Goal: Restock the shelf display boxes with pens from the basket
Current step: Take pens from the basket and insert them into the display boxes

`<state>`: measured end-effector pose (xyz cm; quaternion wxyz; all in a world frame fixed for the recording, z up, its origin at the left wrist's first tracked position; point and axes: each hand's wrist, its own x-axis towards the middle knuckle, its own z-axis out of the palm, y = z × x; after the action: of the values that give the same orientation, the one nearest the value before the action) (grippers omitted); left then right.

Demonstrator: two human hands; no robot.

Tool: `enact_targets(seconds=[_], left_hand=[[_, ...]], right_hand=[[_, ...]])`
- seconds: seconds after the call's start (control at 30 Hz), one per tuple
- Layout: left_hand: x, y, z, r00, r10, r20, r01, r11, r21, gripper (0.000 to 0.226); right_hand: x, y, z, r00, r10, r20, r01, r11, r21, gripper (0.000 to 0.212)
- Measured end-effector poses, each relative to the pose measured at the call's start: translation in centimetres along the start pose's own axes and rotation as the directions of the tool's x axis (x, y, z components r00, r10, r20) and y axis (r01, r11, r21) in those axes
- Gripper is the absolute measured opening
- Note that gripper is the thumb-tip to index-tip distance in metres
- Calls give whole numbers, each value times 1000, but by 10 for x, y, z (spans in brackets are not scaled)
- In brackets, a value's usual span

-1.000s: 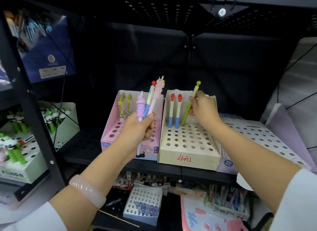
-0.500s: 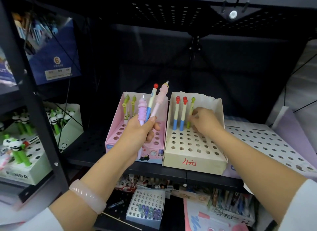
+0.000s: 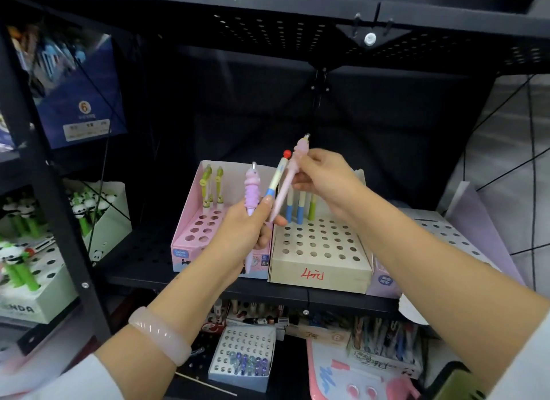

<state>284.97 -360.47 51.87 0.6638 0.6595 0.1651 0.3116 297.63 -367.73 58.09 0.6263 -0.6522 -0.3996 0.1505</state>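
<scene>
Left hand (image 3: 247, 230) holds three pens (image 3: 275, 185); right hand (image 3: 324, 179) pinches one.

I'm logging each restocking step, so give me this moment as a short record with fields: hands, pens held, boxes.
left hand: grips three pens
pens held: purple pen, blue-and-cream pen, pink pen
right hand: pinches the pink pen near its top
beige box: three pens standing in back row, most holes free, red marking on front
pink box: green pens at back

Black metal shelving (image 3: 268, 283) with perforated boards and a dark back panel (image 3: 372, 126); pale grey floor (image 3: 512, 126) at right.
</scene>
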Motion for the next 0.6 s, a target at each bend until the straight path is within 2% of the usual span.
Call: enact_targets(seconds=[0.1, 0.17, 0.3, 0.37, 0.5, 0.6], left_hand=[[0, 3, 8, 1000, -10, 22, 10, 1000, -10, 18], [1, 4, 17, 999, 2, 33, -1, 1000, -21, 17], [6, 7, 42, 998, 31, 50, -32, 999, 4, 18], [10, 7, 56, 996, 36, 84, -37, 999, 5, 15], [19, 4, 79, 993, 30, 117, -23, 998, -56, 12], [26, 0, 87, 994, 32, 106, -30, 999, -24, 8]], right_hand=[[2, -3, -26, 996, -12, -89, 13, 1000, 10, 20], [2, -4, -51, 978, -43, -205, 39, 999, -27, 17], [2, 5, -112, 864, -185, -469, 60, 961, -268, 16], [0, 17, -137, 840, -248, -483, 33, 912, -409, 20], [-1, 48, -156, 878, -247, -411, -57, 797, -602, 24], [5, 63, -158, 889, -252, -381, -52, 772, -633, 24]])
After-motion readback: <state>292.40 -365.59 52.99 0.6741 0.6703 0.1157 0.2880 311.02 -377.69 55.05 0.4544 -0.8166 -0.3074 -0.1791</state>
